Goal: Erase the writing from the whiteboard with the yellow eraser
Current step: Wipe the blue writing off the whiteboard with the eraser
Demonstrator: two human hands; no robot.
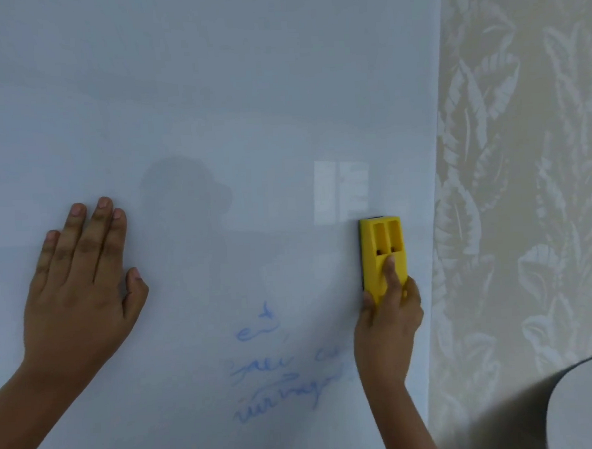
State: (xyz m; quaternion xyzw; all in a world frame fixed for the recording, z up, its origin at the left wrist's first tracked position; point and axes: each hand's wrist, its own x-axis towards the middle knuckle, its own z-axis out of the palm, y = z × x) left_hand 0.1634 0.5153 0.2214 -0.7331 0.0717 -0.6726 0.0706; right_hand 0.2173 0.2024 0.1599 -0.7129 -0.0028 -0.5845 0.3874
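Observation:
The whiteboard fills most of the view. Faint blue writing sits low on it, partly smeared, in a few lines. My right hand grips the lower end of the yellow eraser, which stands upright and pressed to the board near its right edge, above and to the right of the writing. One finger lies along the eraser's back. My left hand rests flat on the board at the left, fingers together and pointing up, holding nothing.
Beige wallpaper with a pale leaf pattern runs along the board's right edge. A dark rounded object with a pale surface fills the bottom right corner. A window reflection shines on the board just above the eraser.

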